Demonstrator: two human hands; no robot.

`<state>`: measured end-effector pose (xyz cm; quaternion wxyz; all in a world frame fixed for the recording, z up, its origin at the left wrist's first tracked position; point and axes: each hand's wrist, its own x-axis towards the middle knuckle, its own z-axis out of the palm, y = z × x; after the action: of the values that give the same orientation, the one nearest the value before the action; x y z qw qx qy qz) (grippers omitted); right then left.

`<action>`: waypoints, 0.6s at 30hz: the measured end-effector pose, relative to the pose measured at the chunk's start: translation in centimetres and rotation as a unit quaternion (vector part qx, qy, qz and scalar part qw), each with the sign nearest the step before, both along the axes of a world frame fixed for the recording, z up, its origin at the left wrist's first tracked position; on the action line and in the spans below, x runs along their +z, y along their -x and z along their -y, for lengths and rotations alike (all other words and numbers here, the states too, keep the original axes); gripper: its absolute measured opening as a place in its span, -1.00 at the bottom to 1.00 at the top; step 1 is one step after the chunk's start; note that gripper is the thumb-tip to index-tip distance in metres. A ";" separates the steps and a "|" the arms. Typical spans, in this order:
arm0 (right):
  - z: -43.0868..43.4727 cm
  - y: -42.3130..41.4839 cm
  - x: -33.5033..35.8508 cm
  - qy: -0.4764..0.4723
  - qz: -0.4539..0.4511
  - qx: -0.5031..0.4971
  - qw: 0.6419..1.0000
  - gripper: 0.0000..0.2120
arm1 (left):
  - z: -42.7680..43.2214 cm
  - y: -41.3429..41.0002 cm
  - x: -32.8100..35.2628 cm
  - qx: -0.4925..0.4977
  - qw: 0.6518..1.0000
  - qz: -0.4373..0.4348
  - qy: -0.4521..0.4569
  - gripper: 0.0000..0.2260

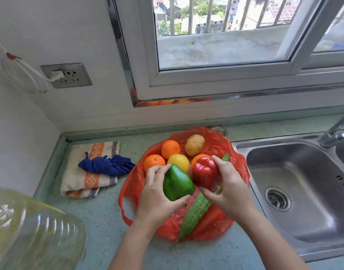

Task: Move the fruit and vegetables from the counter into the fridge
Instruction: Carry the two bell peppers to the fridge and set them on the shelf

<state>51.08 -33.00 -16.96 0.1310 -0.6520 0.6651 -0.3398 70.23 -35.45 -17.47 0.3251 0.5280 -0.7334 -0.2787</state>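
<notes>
A: Hands first. What has each got?

B: Left hand [157, 199] is wrapped round the green pepper [177, 185], fingers over its top, thumb under its lower end. Right hand [230, 190] is curled round the red pepper [204, 175] from the right side. Both are grasping, neither slack.

A: Where do the peppers sit?

B: Centre of the frame, over the red plastic bag [131, 184], which is spread flat on the counter [109, 221]. The green one is left, the red one right, flanks just beside each other or touching. I cannot tell whether they are off the bag yet.

A: So what does the lift turn on?

B: Each hand comes at its pepper from the outer side, so the peppers lie inward of the palms, toward each other. Judgement: straight up and apart clears them. Pulling inward would knock one against the other.

A: Anything beneath?

B: A long green gourd [194, 213]. Its axis runs diagonally from bottom centre of the frame to upper right, passing under the right hand, with the far tip showing past the knuckles. The right hand is the nearer one for it, but it is occupied.

A: The rest of the produce?

B: Above the hands in the frame, all on the bag: oranges [170, 149], a yellow fruit [178, 162] and a potato [194, 145]. The green pepper's top end is close to the yellow fruit.

A: And the fridge?

B: Not in view. The sink [313, 211] is at the right edge, wall and window at the top. My guess is the carry means turning away from the counter.
</notes>
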 end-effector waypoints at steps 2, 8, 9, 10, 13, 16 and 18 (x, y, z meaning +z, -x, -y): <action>-1.6 0.6 1.0 0.012 -0.002 -0.023 1.000 -0.23 | -0.8 0.7 0.9 -0.021 1.000 -0.013 0.011 -0.26; -7.8 3.4 2.7 0.025 0.004 -0.111 0.993 -0.22 | -3.4 4.1 2.4 -0.115 0.992 -0.053 0.005 -0.28; -9.0 4.0 2.9 0.024 0.001 -0.128 0.991 -0.22 | -3.8 4.9 2.4 -0.132 0.990 -0.057 0.001 -0.28; -10.3 4.6 3.0 0.018 0.000 -0.145 0.989 -0.21 | -4.2 5.7 2.4 -0.151 0.987 -0.060 -0.002 -0.27; -14.3 6.5 3.5 -0.001 -0.006 -0.202 0.979 -0.22 | -5.7 8.7 2.5 -0.206 0.976 -0.063 -0.006 -0.25; -18.6 8.4 3.9 -0.008 -0.016 -0.262 0.965 -0.23 | -8.0 11.9 2.7 -0.261 0.964 -0.047 -0.003 -0.26; -21.5 9.8 4.2 -0.003 -0.015 -0.302 0.953 -0.23 | -9.9 14.2 3.0 -0.301 0.953 -0.040 0.005 -0.27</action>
<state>41.29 -11.55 -12.71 0.0141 -0.4252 0.8338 -0.3518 55.99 -25.57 -14.45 0.2578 0.2697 -0.8462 -0.3804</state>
